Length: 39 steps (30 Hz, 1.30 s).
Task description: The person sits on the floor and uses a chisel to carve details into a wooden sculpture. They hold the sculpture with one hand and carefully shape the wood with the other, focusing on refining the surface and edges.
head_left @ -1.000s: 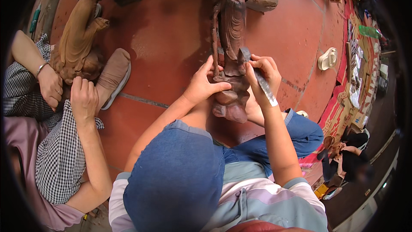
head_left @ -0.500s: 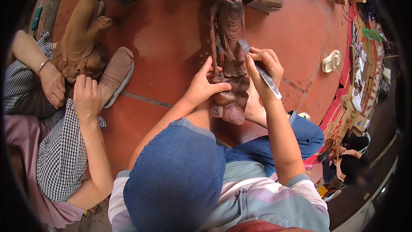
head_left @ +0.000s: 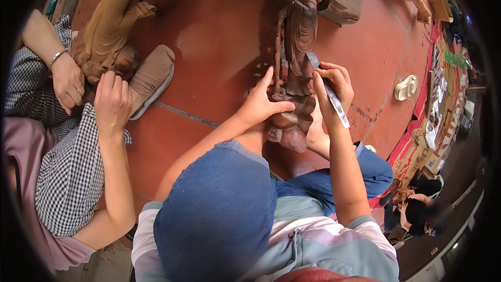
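A dark reddish-brown carved wooden statue (head_left: 301, 28) of a robed figure stretches away from me, its rough rounded base nearest my knees. A thin staff is carved along its left side. My left hand (head_left: 262, 103) grips the statue just above the base, thumb across the front and fingers partly hidden behind. In my right hand (head_left: 336, 84) is a slim flat metal carving tool (head_left: 336, 103), pinched between thumb and fingers. The tool's grey flat end lies by the right edge of the robe; whether it touches the wood I cannot tell.
At my left sits another person (head_left: 112, 107), hands beside a lighter wooden carving (head_left: 107, 31). Wood blocks (head_left: 342, 1) lie beyond the statue on the red tiled floor. A pale sandal (head_left: 406, 88) is to the right, near cardboard and a green bottle (head_left: 457, 61). More people sit far right.
The whole scene has shifted somewhat to the right in view, as my head moved. My left hand keeps its hold on the statue, and my right hand still pinches the carving tool beside the robe.
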Available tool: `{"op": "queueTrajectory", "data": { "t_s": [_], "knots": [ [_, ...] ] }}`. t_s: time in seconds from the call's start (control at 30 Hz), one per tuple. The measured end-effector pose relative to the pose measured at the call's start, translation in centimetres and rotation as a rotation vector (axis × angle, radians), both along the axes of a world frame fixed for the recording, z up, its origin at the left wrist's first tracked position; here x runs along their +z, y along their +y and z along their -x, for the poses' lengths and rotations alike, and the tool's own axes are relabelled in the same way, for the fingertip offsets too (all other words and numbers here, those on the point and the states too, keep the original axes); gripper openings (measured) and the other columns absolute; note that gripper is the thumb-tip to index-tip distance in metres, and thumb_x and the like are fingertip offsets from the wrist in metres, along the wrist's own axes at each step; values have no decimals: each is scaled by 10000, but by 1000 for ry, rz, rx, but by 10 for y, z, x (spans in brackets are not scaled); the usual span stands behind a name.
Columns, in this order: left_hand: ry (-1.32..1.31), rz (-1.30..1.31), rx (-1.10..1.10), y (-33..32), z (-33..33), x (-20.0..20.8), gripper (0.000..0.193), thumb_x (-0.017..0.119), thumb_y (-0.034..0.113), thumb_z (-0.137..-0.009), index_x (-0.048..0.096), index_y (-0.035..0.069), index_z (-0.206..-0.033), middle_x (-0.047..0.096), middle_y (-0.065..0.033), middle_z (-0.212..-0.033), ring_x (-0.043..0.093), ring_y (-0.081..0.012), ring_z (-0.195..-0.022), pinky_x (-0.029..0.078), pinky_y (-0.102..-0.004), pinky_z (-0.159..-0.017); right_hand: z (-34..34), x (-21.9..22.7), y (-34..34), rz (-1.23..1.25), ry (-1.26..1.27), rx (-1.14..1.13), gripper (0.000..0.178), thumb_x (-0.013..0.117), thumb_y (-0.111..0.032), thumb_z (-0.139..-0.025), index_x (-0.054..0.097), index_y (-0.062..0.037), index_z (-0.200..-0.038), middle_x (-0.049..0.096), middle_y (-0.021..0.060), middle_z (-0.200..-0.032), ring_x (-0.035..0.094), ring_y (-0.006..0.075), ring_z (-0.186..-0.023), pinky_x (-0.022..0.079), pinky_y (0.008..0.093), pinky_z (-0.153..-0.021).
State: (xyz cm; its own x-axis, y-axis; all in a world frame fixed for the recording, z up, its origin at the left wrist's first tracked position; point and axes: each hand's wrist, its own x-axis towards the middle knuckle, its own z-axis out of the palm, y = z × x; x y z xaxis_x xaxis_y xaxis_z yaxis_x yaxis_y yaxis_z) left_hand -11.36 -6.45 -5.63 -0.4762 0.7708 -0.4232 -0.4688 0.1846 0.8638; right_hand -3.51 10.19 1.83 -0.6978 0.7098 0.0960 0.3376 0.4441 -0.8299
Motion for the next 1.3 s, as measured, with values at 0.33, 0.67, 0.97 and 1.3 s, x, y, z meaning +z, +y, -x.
{"op": "queueTrajectory", "data": {
  "t_s": [0.33,0.67,0.97,1.3],
  "knots": [
    [-40,-16,-45,-4,1,-7,1237,902,250,-717,37,-54,-1547,585,-161,-1265,584,-222,-1158,474,-339,-1000,1,5,9,-162,13,90,63,743,-32,-773,683,-17,-779,695,126,-814,706,243,-783,546,331,-711],
    [-75,-5,-53,-7,4,1,1206,895,234,-728,58,-52,-1548,587,-132,-1256,584,-214,-1159,477,-332,-1000,9,1,-5,-244,37,86,84,746,-48,-771,665,-29,-776,689,130,-848,704,259,-767,551,331,-682],
    [-105,0,-48,2,4,6,1166,882,163,-734,73,-60,-1544,573,-147,-1263,591,-216,-1148,497,-334,-980,2,-10,13,-63,117,5,78,745,-13,-777,668,-7,-784,674,132,-824,701,212,-798,531,304,-689],
    [163,-11,19,-1,-13,-29,1247,916,353,-619,165,-8,-1546,628,-159,-1148,616,-245,-1053,496,-358,-923,-27,-14,3,70,101,84,56,679,34,-869,632,23,-838,666,119,-918,616,190,-888,491,315,-809]
  ]
}}
